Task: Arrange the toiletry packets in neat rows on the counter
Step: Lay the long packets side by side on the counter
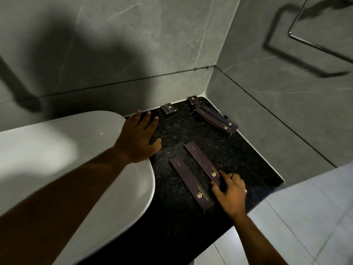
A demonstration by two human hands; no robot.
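While the left hand [137, 138] lies flat and open, fingers spread, partly on the rim of a white basin [76, 159] and partly on the black speckled bench [248, 159], the right hand [230, 192] works at the packets. Its grip is a light pinch: thumb on one long edge and fingertips on the other, closed over the near end of a long dark box [202, 162] with a gold logo. A second long box [191, 185] lies just beside it to the left, roughly parallel, both angled across the bench rather than square to its edge.

Further back, in the corner where two grey tiled walls meet, more boxes wait in a loose heap [215, 119] (long ones overlapping, with small ones behind them [193, 101]). One small box [168, 109] sits alone near the back wall, close to the left fingertips.

The boxes look like thin card: light, fairly stiff along their length, easily dented if squeezed. On polished stone they would likely slide with a nudge, so pushing at an end or holding lightly across the long edges seems the sensible way to line them up.
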